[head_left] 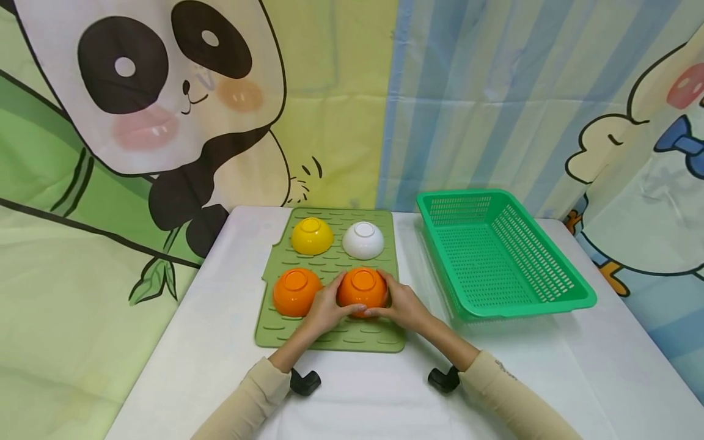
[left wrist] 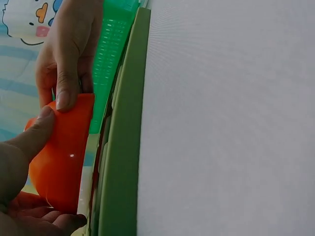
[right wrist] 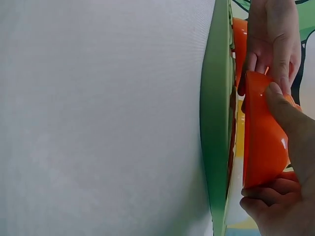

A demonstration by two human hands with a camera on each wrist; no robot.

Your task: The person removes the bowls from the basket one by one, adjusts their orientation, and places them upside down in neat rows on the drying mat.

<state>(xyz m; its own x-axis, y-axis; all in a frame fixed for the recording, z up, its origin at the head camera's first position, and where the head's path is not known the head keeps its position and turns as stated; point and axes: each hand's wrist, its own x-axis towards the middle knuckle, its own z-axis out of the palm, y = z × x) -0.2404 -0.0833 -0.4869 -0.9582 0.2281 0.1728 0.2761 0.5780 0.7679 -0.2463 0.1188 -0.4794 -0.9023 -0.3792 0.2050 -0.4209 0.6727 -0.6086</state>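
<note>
An orange bowl [head_left: 363, 288], turned upside down, is gripped from both sides over the right front of the green drying mat [head_left: 335, 339]. My left hand [head_left: 328, 307] curls round its left side and my right hand [head_left: 406, 305] its right side, with the thumbs meeting at the near side. In the left wrist view the bowl's [left wrist: 64, 152] rim faces the mat, a small gap between them. A second orange bowl [head_left: 297, 293] lies upside down just left of my left hand. Behind stand an upturned yellow bowl [head_left: 311, 237] and an upturned white bowl [head_left: 363, 241].
A green plastic basket [head_left: 467, 263] stands on the table right of the mat, its open side up. The white tabletop [head_left: 192, 342] runs around the mat. Behind the table hangs a curtain [head_left: 341, 122] with cartoon animals.
</note>
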